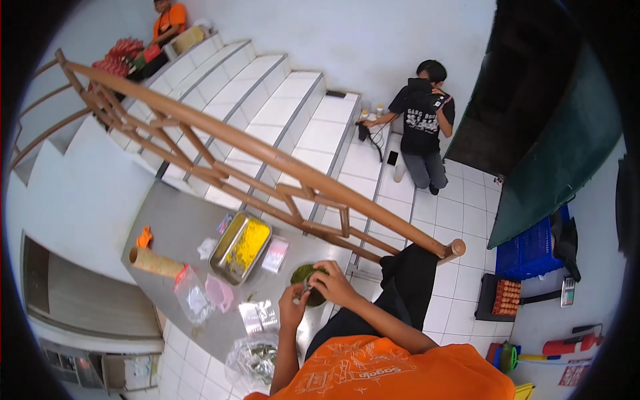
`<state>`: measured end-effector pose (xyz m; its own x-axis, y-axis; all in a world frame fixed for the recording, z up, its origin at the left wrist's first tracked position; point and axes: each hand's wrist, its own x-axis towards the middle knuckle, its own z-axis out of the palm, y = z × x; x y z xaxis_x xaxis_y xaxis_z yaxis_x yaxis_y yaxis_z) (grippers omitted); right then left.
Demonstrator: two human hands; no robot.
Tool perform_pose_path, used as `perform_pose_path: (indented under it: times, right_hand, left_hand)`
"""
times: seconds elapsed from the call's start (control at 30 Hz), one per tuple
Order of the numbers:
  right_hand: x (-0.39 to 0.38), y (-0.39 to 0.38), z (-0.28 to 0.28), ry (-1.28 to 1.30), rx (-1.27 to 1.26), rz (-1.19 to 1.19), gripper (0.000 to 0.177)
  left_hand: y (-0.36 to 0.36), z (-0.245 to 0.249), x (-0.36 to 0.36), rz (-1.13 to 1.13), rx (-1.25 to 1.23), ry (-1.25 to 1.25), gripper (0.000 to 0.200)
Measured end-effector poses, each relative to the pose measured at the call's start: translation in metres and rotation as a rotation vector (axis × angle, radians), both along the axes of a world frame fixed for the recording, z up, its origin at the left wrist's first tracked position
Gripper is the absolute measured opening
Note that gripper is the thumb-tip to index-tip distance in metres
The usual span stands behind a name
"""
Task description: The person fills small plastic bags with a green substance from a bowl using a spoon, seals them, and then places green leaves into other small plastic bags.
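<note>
My left hand [292, 307] and my right hand [332, 284] meet over a round bowl of dark green stuff [302, 273]. Fingers of both are closed in a pinch around something small and pale, too small to name. To the left, a rectangular metal tray [217, 262] holds yellow shreds [249, 243]. Beside it lies a stack of clear plastic bags [275, 255]. Another pile of clear bags [259, 316] is close to my left hand, and a pink plastic cup or scoop [218, 292] lies farther left.
On the metal table [177, 213] are a cardboard roll [157, 261] and a filled plastic bag [255, 360]. A wooden railing [267, 155] separates it from white stairs [293, 143]. One person [421, 123] kneels below; another [168, 23] sits higher up. Egg trays [507, 297] stand at right.
</note>
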<state>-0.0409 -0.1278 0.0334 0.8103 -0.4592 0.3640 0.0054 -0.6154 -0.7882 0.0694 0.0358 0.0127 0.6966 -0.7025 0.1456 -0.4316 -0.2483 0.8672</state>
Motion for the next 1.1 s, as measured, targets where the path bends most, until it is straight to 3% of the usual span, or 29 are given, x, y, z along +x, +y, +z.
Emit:
perform_pose_path:
  times: [0.13,0.2,0.4,0.7,0.8,1.03,1.1]
  right_hand:
    - [0.003,0.001,-0.003,-0.004,0.103,0.015,0.01]
    - [0.006,0.003,-0.01,-0.083,0.182,-0.025,0.01]
    - [0.004,-0.001,-0.014,-0.01,0.122,0.066,0.008]
    - [0.005,-0.011,-0.035,0.054,0.033,0.095,0.012]
    - [0.003,-0.019,-0.037,0.054,-0.012,0.113,0.012]
    - [0.0,-0.007,-0.022,-0.064,0.096,0.086,0.011]
    - [-0.001,-0.004,-0.019,0.004,0.197,0.114,0.011]
  left_hand:
    - [0.004,-0.017,0.005,0.04,0.056,-0.054,0.017]
    - [0.01,-0.029,0.008,0.013,0.052,-0.021,0.022]
    - [-0.019,0.024,0.001,-0.03,-0.059,0.041,0.021]
    - [-0.017,0.002,0.021,0.062,-0.079,-0.124,0.011]
    - [-0.017,0.004,0.023,0.079,-0.093,-0.059,0.011]
    - [-0.012,0.004,0.03,0.07,-0.077,-0.109,0.012]
    - [-0.008,0.007,0.031,0.044,-0.016,-0.094,0.012]
